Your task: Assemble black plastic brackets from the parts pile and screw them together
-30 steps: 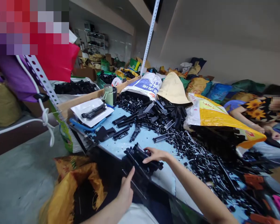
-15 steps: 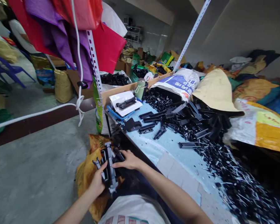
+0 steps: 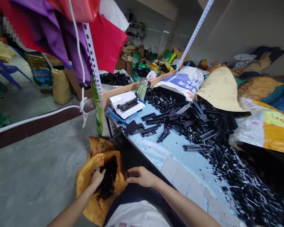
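My left hand (image 3: pixel 98 177) reaches into the mouth of an orange woven sack (image 3: pixel 85 201). One of its digits is stretched out, but the other fingers are mostly hidden, so whether it grips anything cannot be told. Black plastic parts (image 3: pixel 107 184) lie in the dark inside of the sack. To the right of the sack's rim, above my lap, my right hand (image 3: pixel 142 176) is open and holds nothing, its thumb and fingers apart.
A blue-topped table (image 3: pixel 153 145) at my right bears heaps of black plastic parts (image 3: pixel 189 121) and small black pieces with metal pins (image 3: pixel 246 189). A green bottle (image 3: pixel 142 89) and a blue tray (image 3: pixel 118 116) stand farther back. A white cord (image 3: pixel 38 118) hangs at the left.
The black plastic assemblies have left my hands. My left hand has gone slightly down into the sack, whose mouth now shows open; my right hand has moved right, away from it.
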The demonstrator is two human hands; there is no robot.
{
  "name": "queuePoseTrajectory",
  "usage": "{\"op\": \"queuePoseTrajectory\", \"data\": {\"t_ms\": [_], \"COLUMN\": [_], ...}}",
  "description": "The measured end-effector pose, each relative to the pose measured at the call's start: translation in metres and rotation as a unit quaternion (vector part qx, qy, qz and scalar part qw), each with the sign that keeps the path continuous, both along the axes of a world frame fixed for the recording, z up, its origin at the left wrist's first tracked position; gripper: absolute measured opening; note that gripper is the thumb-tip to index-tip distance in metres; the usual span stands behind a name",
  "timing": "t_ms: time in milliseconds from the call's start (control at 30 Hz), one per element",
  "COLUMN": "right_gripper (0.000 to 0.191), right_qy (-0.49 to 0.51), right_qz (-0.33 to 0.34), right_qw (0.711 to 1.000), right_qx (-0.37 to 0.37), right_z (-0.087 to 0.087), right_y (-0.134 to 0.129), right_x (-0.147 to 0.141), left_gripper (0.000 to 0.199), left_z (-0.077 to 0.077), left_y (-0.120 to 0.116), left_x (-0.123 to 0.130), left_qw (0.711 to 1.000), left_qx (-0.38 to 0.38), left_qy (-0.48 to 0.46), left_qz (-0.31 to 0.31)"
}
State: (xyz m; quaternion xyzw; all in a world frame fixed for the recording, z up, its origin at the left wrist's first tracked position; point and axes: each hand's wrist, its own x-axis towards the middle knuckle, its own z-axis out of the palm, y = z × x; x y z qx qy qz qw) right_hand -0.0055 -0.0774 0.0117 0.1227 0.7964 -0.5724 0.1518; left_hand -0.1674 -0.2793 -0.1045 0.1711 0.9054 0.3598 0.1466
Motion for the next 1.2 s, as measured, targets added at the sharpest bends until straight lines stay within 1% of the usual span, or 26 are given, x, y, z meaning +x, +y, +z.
{"op": "queuePoseTrajectory", "data": {"t_ms": [67,100,133,167,200,233,267,300,333,367,400,433,500,567,600,633,700,767,800,867,967,1033,1067,1100,1133,1200], "right_gripper": [0.046,0.042,0.039,0.037,0.035,0.034,0.033,0.032,0.032,0.031,0.031,0.031,0.03,0.028,0.028,0.027,0.028,0.031,0.033,0.033,0.029,0.032,0.034,0.036,0.038,0.041], "right_qy": [0.051,0.07,0.084,0.093,0.099,0.102,0.1,0.094,0.086,0.081,0.081,0.087,0.111,0.132,0.135,0.125,0.075,0.013,-0.013,-0.044,-0.067,-0.061,-0.044,-0.017,0.018,0.092], "right_qz": [-0.041,-0.068,-0.097,-0.13,-0.163,-0.193,-0.218,-0.238,-0.251,-0.26,-0.265,-0.271,-0.284,-0.301,-0.307,-0.309,-0.304,-0.297,-0.297,-0.297,-0.256,-0.227,-0.227,-0.241,-0.264,-0.316], "right_qw": [0.998,0.994,0.987,0.977,0.961,0.943,0.925,0.909,0.897,0.891,0.888,0.889,0.894,0.897,0.894,0.886,0.855,0.818,0.806,0.8,0.812,0.82,0.827,0.839,0.856,0.892], "right_qx": [0.022,0.052,0.095,0.145,0.198,0.25,0.295,0.329,0.352,0.364,0.367,0.36,0.328,0.297,0.298,0.322,0.413,0.492,0.512,0.52,0.521,0.522,0.513,0.488,0.445,0.31], "right_z": [0.021,0.03,0.039,0.045,0.05,0.054,0.055,0.056,0.055,0.053,0.05,0.047,0.04,0.034,0.032,0.032,0.034,0.039,0.042,0.048,0.055,0.059,0.061,0.063,0.065,0.067], "right_y": [0.029,0.045,0.062,0.08,0.097,0.114,0.13,0.144,0.155,0.164,0.169,0.171,0.169,0.162,0.159,0.158,0.163,0.178,0.188,0.211,0.237,0.241,0.24,0.236,0.231,0.22], "right_x": [0.024,0.035,0.045,0.056,0.065,0.073,0.081,0.087,0.093,0.097,0.1,0.102,0.103,0.1,0.097,0.094,0.087,0.082,0.081,0.085,0.101,0.113,0.118,0.123,0.128,0.135], "left_gripper": [0.033,0.035,0.037,0.037,0.036,0.034,0.032,0.031,0.03,0.029,0.028,0.028,0.03,0.029,0.027,0.025,0.02,0.021,0.026,0.037,0.034,0.033,0.035,0.039,0.042,0.047], "left_z": [0.01,0.02,0.033,0.05,0.069,0.088,0.107,0.124,0.137,0.147,0.153,0.156,0.154,0.147,0.143,0.139,0.133,0.129,0.129,0.132,0.142,0.149,0.152,0.154,0.154,0.153], "left_y": [0.029,0.047,0.067,0.088,0.111,0.134,0.158,0.182,0.204,0.225,0.243,0.258,0.276,0.28,0.277,0.272,0.258,0.245,0.24,0.234,0.234,0.237,0.239,0.24,0.242,0.245], "left_x": [-0.001,0.001,0.003,0.007,0.012,0.017,0.022,0.026,0.031,0.034,0.037,0.04,0.044,0.05,0.053,0.058,0.068,0.077,0.081,0.087,0.094,0.099,0.102,0.105,0.109,0.117], "left_qw": [0.999,0.997,0.994,0.987,0.973,0.951,0.929,0.91,0.897,0.889,0.884,0.883,0.884,0.884,0.882,0.88,0.889,0.909,0.915,0.92,0.915,0.915,0.916,0.916,0.914,0.903], "left_qx": [0.019,0.04,0.063,0.085,0.109,0.123,0.12,0.097,0.055,0.02,-0.007,-0.023,-0.027,-0.021,-0.019,-0.012,0.03,0.102,0.138,0.187,0.209,0.205,0.201,0.2,0.203,0.214], "left_qy": [0.039,0.059,0.089,0.121,0.17,0.218,0.258,0.285,0.304,0.315,0.32,0.323,0.324,0.326,0.329,0.324,0.272,0.177,0.127,0.056,-0.015,-0.06,-0.086,-0.114,-0.145,-0.202], "left_qz": [-0.003,-0.009,-0.032,-0.063,-0.114,-0.179,-0.239,-0.283,-0.315,-0.333,-0.34,-0.341,-0.335,-0.333,-0.337,-0.346,-0.366,-0.365,-0.356,-0.34,-0.346,-0.342,-0.337,-0.328,-0.32,-0.313]}}
